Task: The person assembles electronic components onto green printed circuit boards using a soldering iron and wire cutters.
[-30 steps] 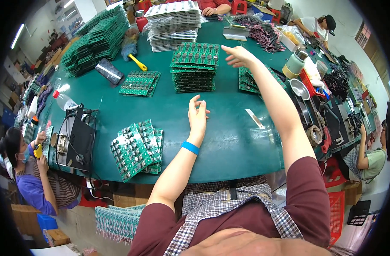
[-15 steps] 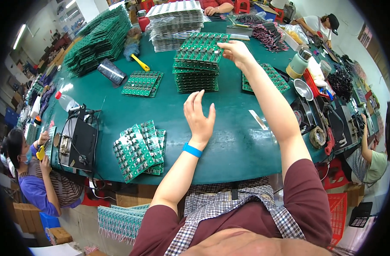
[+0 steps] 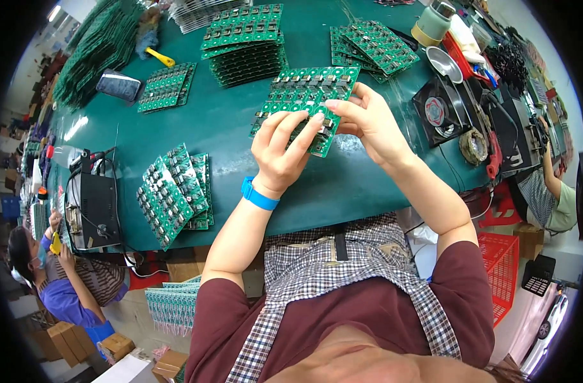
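Note:
A green circuit board panel (image 3: 302, 92) with rows of small components is tilted up above the table between my hands. My right hand (image 3: 378, 131) pinches its right edge, thumb on the front face and fingers behind. My left hand (image 3: 279, 153) is at its lower left, fingertips on the component face; the lower corner is partly hidden behind the fingers. Beyond the panel rises a tall stack of similar panels (image 3: 247, 60). A fanned pile of panels (image 3: 173, 191) lies left of my left forearm, and another pile (image 3: 381, 48) lies at the far right.
A green table (image 3: 330, 204) spans the work area. On its left are a black box-shaped device (image 3: 97, 207), a small panel pair (image 3: 167, 86) and a yellow-handled brush (image 3: 160, 57). On the right stand a fan (image 3: 435, 112), metal bowl (image 3: 443, 64) and tape roll (image 3: 474, 147). A co-worker (image 3: 68, 274) sits left.
My right hand has lifted a panel off the tall stack and brought it nearer. My left hand has come up to the panel. The view has shifted, with the table lying higher in it.

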`<state>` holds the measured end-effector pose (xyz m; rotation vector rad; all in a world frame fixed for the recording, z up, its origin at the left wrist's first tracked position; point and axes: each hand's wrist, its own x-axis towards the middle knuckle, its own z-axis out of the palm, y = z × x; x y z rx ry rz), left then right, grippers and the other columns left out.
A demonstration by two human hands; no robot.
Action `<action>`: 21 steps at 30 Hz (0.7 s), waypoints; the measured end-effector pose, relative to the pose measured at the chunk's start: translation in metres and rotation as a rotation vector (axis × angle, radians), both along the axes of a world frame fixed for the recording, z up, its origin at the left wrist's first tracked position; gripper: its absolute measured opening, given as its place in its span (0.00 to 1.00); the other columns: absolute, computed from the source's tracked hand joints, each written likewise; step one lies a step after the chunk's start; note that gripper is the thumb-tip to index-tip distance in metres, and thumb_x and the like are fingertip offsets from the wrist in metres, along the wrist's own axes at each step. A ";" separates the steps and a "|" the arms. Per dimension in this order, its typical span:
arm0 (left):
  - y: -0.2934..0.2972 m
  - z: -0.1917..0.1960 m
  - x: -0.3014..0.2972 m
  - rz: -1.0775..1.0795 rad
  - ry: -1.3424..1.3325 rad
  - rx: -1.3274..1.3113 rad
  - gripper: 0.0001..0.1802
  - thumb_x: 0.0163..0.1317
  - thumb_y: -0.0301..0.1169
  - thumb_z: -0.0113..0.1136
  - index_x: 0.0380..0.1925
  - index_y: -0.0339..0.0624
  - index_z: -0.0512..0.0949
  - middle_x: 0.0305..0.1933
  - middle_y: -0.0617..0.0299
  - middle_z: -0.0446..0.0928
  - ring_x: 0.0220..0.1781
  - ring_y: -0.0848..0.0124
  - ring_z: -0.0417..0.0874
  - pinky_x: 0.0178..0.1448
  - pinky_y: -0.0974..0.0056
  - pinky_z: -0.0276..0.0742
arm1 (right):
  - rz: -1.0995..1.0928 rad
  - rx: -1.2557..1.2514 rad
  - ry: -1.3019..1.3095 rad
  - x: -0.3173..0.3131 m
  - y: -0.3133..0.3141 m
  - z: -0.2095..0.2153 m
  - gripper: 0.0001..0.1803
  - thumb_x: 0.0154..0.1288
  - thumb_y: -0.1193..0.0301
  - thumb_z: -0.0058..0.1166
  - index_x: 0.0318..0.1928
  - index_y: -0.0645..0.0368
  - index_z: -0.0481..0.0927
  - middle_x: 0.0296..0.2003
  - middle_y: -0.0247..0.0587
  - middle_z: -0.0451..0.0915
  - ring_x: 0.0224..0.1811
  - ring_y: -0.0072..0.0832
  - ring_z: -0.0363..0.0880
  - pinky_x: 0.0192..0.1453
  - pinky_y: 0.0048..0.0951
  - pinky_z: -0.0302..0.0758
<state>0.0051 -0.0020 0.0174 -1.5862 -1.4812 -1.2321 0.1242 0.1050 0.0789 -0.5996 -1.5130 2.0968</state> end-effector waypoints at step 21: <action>-0.013 -0.002 -0.001 -0.531 -1.707 -0.237 0.12 0.55 0.27 0.57 0.39 0.36 0.72 0.35 0.65 0.76 0.33 0.82 0.74 0.36 0.75 0.71 | 0.217 0.128 -0.107 0.018 0.044 -0.053 0.12 0.62 0.71 0.48 0.44 0.64 0.73 0.37 0.33 0.76 0.38 0.15 0.71 0.44 0.18 0.68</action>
